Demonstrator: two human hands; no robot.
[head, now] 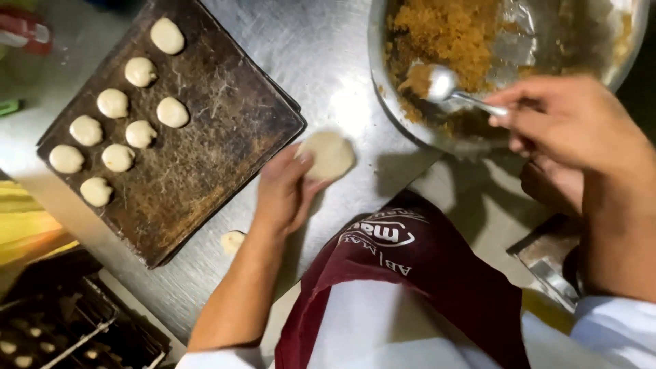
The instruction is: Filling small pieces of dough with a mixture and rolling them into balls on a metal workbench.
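Dough disc, pale and flattened, rests in our left hand, whose fingers curl under its edge, just above the steel table. Our right hand pinches the handle of a metal spoon, fingers closed around it; the spoon bowl carries brown crumbly filling inside a large metal bowl. To the left lies a dark baking tray with nine pale dough balls in two rows. One small dough piece sits on the table beside our left forearm. We wear a maroon apron.
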